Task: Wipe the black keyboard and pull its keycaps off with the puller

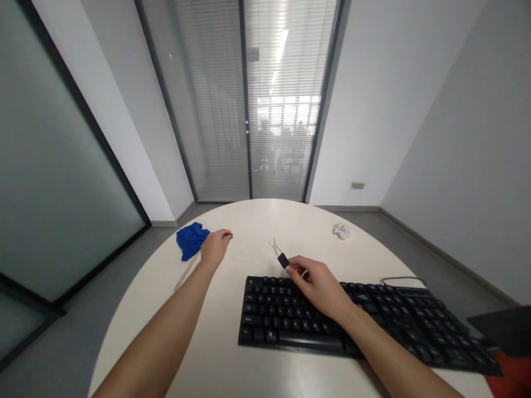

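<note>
A wire keycap puller [282, 260] with a black grip is pinched in my right hand [317, 282], its two wire prongs pointing away to the upper left. That hand hovers over the top edge of a black keyboard [307, 340], and my forearm hides some of the keys. At the left, my left hand [215, 247] is closed in a pinch on a small black piece [231, 236] that looks like a keycap, mostly hidden by the fingers. Close beside this hand lies a crumpled blue cloth [192, 240], with a thin pale stick [186, 272] below it, partly behind the wrist.
The round cream table [166, 331] has its curved far edge just beyond the hands. A crumpled white tissue [341, 231] lies at the back right. The keyboard's cable [402, 278] loops near the right edge. A black and red object [508, 337] stands beyond the table at the right.
</note>
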Motion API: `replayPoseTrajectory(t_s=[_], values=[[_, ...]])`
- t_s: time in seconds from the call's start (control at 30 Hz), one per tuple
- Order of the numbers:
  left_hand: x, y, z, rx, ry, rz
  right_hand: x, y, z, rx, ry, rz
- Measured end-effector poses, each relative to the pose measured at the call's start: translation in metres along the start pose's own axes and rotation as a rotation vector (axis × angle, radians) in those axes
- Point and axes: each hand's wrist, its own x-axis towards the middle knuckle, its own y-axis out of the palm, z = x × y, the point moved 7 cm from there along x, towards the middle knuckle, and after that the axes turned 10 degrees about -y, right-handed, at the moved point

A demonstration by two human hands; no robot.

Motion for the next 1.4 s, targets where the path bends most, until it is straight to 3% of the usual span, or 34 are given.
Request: replayPoseTrajectory(t_s=[0.27, 0.43, 0.5, 0.6, 0.67, 0.7, 0.77, 0.9, 1.03, 1.23, 1.4], values=[[0.0, -0.004, -0.002, -0.031, 0.015, -0.036, -0.002, -0.001, -0.005, -0.003, 0.046, -0.02], [-0.02, -0.027, -0.035, -0.176, 0.12, -0.133, -0.002, -0.002, -0.005, 0.013, 0.037, -0.05], [-0.036, -0.032, -0.06, -0.37, 0.231, 0.002, -0.002, -0.003, -0.005, 0.02, 0.035, -0.055], [-0.078, -0.03, -0.108, -0.562, 0.48, 0.433, -0.003, -0.003, -0.005, 0.025, 0.042, -0.06], [-0.107, -0.031, -0.131, -0.621, 0.565, 0.628, -0.004, -0.004, -0.005, 0.0, 0.047, -0.071], [-0.117, -0.03, -0.138, -0.631, 0.553, 0.678, -0.004, -0.005, -0.004, -0.028, 0.044, -0.079], [-0.128, -0.028, -0.143, -0.662, 0.441, 0.662, -0.004, -0.005, -0.002, -0.101, 0.022, -0.086], [-0.137, -0.025, -0.141, -0.717, 0.266, 0.53, -0.002, -0.002, 0.008, -0.245, -0.045, -0.05], [-0.137, -0.031, -0.125, -0.801, 0.18, 0.442, -0.003, 0.004, 0.021, -0.278, -0.126, 0.009], [-0.127, -0.03, -0.089, -0.812, 0.125, 0.464, -0.005, 0.007, 0.015, -0.26, -0.149, 0.039], [-0.125, -0.029, -0.085, -0.788, 0.142, 0.509, -0.003, 0.017, 0.01, -0.201, -0.162, 0.12]])
